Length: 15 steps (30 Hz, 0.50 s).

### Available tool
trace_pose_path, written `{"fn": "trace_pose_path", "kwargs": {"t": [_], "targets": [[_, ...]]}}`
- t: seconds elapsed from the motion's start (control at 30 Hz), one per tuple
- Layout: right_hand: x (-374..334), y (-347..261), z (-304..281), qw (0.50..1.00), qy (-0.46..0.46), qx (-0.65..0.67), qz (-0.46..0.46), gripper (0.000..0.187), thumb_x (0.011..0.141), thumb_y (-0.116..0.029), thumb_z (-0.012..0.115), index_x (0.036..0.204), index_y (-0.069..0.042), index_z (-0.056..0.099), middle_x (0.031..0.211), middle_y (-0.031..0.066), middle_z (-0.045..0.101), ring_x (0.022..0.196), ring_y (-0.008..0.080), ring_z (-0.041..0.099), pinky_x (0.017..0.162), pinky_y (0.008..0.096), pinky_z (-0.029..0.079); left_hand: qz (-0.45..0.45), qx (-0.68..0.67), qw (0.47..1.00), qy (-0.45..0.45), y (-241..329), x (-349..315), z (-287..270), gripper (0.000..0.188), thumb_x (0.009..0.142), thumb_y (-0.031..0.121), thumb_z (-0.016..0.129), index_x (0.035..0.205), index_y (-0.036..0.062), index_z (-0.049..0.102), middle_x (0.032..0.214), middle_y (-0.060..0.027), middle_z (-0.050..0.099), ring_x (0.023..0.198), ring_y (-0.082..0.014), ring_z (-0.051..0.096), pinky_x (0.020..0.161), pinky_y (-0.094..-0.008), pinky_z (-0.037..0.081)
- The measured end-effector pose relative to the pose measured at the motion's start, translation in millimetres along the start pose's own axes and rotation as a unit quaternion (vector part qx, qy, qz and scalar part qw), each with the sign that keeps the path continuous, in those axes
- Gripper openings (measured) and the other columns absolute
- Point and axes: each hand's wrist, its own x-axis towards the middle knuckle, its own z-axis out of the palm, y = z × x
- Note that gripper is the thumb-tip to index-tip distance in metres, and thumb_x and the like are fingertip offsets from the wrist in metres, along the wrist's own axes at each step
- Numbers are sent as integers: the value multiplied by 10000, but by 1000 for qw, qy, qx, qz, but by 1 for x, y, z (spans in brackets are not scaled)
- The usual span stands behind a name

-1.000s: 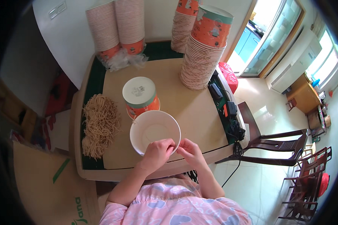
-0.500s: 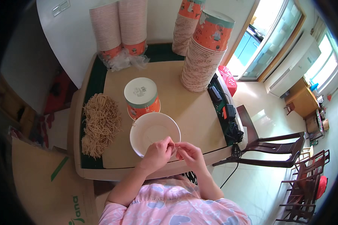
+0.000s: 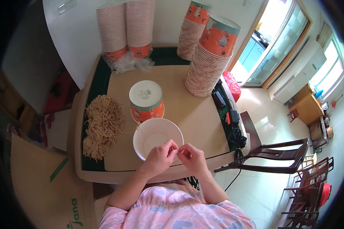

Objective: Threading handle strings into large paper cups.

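Note:
An open white paper bucket [image 3: 151,133] stands upright at the table's front edge, with a beige cord end [image 3: 138,127] at the left of its rim. My left hand [image 3: 159,157] is closed in a pinch over the bucket's right front rim. Fingertip to fingertip with it, my right hand [image 3: 193,157] pinches too. Between them shows a tiny bit of what looks like the same cord, mostly hidden by my fingers. Behind the open bucket, orange-and-green paper buckets [image 3: 147,108] sit upside down. A tangled heap of beige cords [image 3: 103,128] lies to the left.
Tall stacks of nested paper buckets [image 3: 208,72] rise at the back right, and more bucket stacks [image 3: 139,28] stand at the back left beside crumpled clear plastic [image 3: 130,63]. Black cables and adapters [image 3: 235,131] run along the right edge. A dark chair [image 3: 279,154] stands right of the table.
The view has shifted slightly, so the whole scene sits a little lower. My hands stay at the bucket's rim; the right fingers have curled in more tightly.

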Motion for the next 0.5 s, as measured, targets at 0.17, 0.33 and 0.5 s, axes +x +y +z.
{"fn": "trace_pose_path", "kwargs": {"t": [0.17, 0.33, 0.5], "targets": [[0, 5, 1, 998, 28, 55, 12, 90, 816, -6, 670, 884, -15, 611, 654, -13, 556, 597, 47, 476, 549, 209, 403, -27, -44, 999, 1, 5, 0, -3, 141, 870, 117, 628, 965, 33, 567, 618, -72, 557, 537, -181, 550, 536, -335, 440], [1, 12, -3, 993, 45, 102, 32, 80, 822, 14, 669, 871, -5, 609, 749, -14, 589, 683, 48, 506, 624, 198, 423, -19, -51, 998, 24, 5, 0, -6, 135, 844, 118, 662, 949, 52, 610, 569, -35, 476, 497, -126, 441, 502, -297, 394], [0, 16, 1, 989, 23, 144, -6, 68, 829, 30, 662, 864, 7, 610, 788, 3, 609, 733, 59, 538, 660, 199, 429, -42, -6, 999, -14, 3, 2, -3, 117, 835, 111, 666, 938, 57, 682, 588, -65, 514, 504, -141, 478, 507, -301, 407]]}}
